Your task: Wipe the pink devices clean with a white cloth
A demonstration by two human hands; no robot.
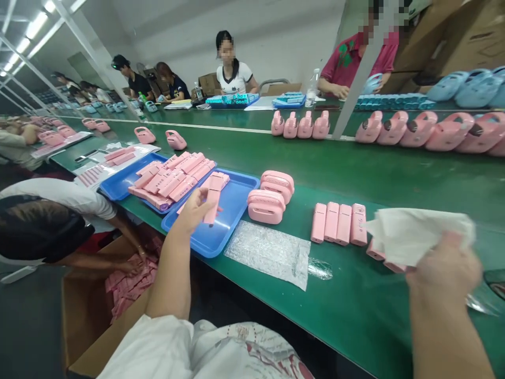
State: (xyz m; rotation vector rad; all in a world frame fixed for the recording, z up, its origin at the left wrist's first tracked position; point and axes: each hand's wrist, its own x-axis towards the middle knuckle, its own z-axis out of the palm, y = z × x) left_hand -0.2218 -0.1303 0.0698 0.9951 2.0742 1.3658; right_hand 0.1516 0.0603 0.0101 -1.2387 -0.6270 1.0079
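My left hand (193, 209) is closed on a pink rectangular case (213, 206) above the blue tray (239, 185). Another pink piece lies just behind it in that tray. On the right, my right hand (445, 263), blurred by motion, grips a white cloth (420, 231). The cloth partly covers some pink cases (394, 265) lying on the bench. Beside them several pink cases (338, 223) form a row. Two rounded pink units with handles (266, 206) sit between the tray and that row, near a bubble-wrap bag (270, 250).
A second blue tray (118, 185) holds a pile of pink cases (173, 176). On my left a person (51, 221) bends over a cardboard box (82, 310) of pink pieces. A white post (361, 73) rises from the green bench (221, 138). Pink handled units (420, 129) line the far side.
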